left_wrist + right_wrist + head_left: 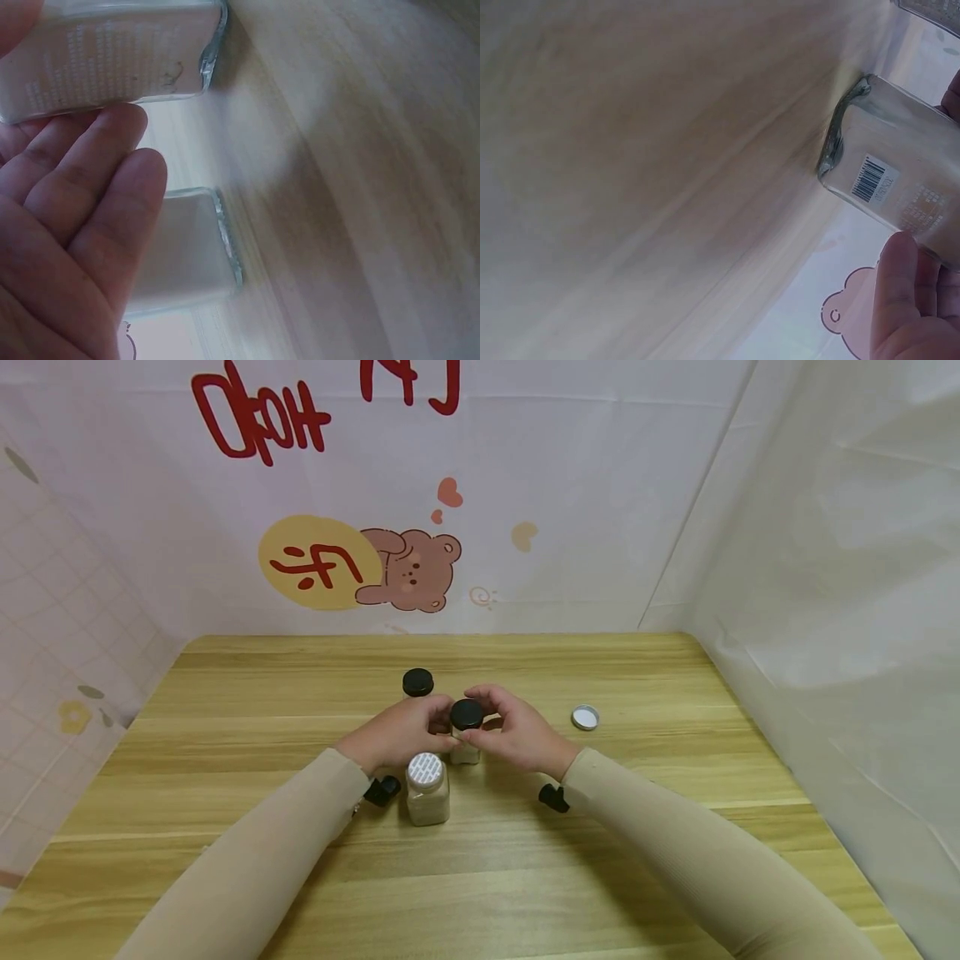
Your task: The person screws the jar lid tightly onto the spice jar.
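Both hands meet at a square glass jar with a black lid, upright near the middle of the table. My left hand holds it from the left, with the thumb and fingers on opposite sides of the glass. From the right, my right hand grips around its upper part; whether the fingers press the lid itself is unclear. A barcode label shows on the glass in the right wrist view. Nearer to me stands a similar jar with a patterned white top. Beyond the left hand is another black-lidded jar, partly hidden.
A small round cap, white inside, lies on the wooden table to the right of the hands. White sheeting with a printed bear closes off the back and sides.
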`<state>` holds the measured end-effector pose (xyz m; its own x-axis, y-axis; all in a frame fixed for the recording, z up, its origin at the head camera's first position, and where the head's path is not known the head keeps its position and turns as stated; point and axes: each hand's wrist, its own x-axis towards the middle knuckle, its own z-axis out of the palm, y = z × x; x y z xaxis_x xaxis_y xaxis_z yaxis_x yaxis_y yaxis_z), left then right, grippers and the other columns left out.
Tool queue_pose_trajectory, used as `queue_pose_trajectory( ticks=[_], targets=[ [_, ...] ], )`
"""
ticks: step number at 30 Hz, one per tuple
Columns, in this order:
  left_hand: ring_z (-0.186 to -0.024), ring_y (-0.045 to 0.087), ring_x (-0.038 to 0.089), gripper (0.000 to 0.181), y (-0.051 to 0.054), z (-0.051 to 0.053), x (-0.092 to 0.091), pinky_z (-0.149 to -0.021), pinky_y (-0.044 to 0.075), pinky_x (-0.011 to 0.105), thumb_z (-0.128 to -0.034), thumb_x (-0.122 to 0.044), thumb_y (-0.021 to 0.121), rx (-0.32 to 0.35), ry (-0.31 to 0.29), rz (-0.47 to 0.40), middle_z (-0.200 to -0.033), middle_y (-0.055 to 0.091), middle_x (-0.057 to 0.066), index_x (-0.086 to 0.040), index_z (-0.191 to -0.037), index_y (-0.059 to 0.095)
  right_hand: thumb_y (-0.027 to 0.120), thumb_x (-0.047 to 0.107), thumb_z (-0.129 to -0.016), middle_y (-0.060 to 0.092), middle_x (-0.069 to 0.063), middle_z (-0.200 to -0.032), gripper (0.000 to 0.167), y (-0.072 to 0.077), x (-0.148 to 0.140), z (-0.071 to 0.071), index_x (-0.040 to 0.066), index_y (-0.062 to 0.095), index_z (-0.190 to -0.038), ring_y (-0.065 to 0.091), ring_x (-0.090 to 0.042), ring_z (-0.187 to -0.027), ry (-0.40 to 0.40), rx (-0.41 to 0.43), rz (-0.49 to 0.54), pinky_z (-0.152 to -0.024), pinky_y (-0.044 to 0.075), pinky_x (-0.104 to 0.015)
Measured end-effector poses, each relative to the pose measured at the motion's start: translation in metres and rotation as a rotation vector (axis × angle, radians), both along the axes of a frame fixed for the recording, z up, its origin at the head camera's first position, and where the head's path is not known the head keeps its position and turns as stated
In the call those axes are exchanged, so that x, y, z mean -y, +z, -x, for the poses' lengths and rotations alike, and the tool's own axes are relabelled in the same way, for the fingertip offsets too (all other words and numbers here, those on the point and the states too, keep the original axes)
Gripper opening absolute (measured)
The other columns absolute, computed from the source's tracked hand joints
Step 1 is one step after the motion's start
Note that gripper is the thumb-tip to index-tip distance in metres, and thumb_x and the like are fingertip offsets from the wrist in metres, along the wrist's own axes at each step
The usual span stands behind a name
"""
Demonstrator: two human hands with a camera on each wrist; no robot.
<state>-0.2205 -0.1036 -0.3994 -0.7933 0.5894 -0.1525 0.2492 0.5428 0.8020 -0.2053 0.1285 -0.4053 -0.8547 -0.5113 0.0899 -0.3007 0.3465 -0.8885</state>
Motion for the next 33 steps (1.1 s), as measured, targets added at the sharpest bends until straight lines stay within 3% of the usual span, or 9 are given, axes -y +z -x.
queue_pose_trajectory(
  ticks=[5, 13, 19, 26, 33],
  targets=[
    [-0.107, 0.069, 0.013, 0.025, -0.0006, -0.0004, 0.0000, -0.104, 0.052, 0.045, -0.0968, -0.024, 0.078, 0.004, 0.004, -0.002, -0.113, 0.075, -0.005, -0.019, -0.118, 0.066, 0.072, 0.010, -0.099, 0.066, -0.012, -0.135, 0.051, -0.0034, -0.0011, 0.0021, 0.004, 0.054, -0.146, 0.063, -0.026, -0.121, 0.017, -0.011, 0.001, -0.106, 0.054, -0.045],
    [-0.106, 0.069, 0.013, 0.022, -0.0008, -0.0002, -0.0001, -0.103, 0.053, 0.045, -0.0975, -0.024, 0.078, -0.005, -0.003, 0.001, -0.112, 0.075, -0.005, -0.020, -0.116, 0.066, 0.072, 0.012, -0.100, 0.067, -0.010, -0.129, 0.036, -0.0032, -0.0004, 0.0022, 0.007, 0.062, -0.134, 0.063, -0.023, -0.117, 0.037, -0.019, 0.017, -0.103, 0.055, -0.042],
    [-0.107, 0.069, 0.013, 0.022, -0.0012, 0.0002, -0.0002, -0.104, 0.053, 0.045, -0.0975, -0.023, 0.078, -0.008, 0.003, 0.015, -0.112, 0.075, -0.005, -0.020, -0.116, 0.067, 0.074, 0.012, -0.099, 0.066, -0.012, -0.128, 0.039, -0.0022, 0.0006, 0.0007, 0.005, 0.060, -0.135, 0.062, -0.025, -0.117, 0.011, 0.006, 0.009, -0.102, 0.056, -0.041],
    [-0.107, 0.069, 0.012, 0.025, -0.0016, 0.0007, 0.0003, -0.104, 0.053, 0.044, -0.0964, -0.025, 0.079, 0.001, 0.016, 0.020, -0.112, 0.074, -0.006, -0.021, -0.117, 0.066, 0.072, 0.010, -0.099, 0.064, -0.013, -0.136, 0.055, -0.0048, -0.0003, 0.0020, 0.002, 0.051, -0.149, 0.062, -0.027, -0.123, 0.014, -0.004, -0.007, -0.107, 0.054, -0.044],
    [-0.102, 0.069, 0.013, 0.025, -0.0010, 0.0011, 0.0001, -0.100, 0.054, 0.042, -0.0961, -0.027, 0.080, -0.009, 0.010, 0.018, -0.109, 0.074, -0.006, -0.020, -0.116, 0.066, 0.069, 0.010, -0.101, 0.066, -0.011, -0.134, 0.042, -0.0053, -0.0016, 0.0028, 0.005, 0.058, -0.141, 0.063, -0.026, -0.121, 0.031, -0.024, 0.009, -0.106, 0.054, -0.042]
  ],
)
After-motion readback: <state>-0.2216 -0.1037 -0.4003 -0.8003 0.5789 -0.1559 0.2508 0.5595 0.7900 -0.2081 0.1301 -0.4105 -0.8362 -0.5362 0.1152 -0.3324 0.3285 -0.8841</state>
